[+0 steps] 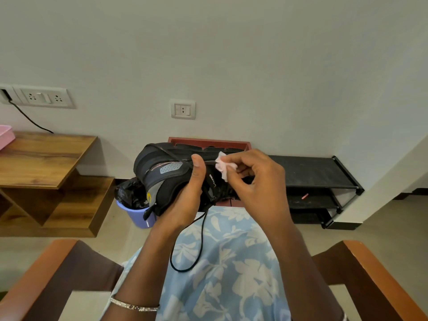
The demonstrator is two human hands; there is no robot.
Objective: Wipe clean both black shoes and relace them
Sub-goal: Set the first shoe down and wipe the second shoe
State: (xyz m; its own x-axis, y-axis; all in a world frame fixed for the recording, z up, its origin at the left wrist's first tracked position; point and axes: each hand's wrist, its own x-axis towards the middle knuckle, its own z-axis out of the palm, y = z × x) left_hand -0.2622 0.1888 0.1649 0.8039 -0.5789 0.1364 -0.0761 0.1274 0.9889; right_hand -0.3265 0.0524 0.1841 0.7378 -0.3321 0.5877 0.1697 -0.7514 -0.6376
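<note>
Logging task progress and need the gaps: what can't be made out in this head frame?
- Head view: the far end and eyelets of the black shoe are hidden behind the right hand and its tissue; lacing progress unclear.
- The second shoe: only dark shapes in the red tray, blocked by the held shoe and the left hand.
- The lettering on the shoe: too small to read.
- The pink tray: cut off by the left edge.

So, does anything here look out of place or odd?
Only the thin black shoelace: it hangs loose from the black sports shoe that the left hand holds, and loops down over the blue floral cloth on the lap. Nothing looks spilled or broken.
</note>
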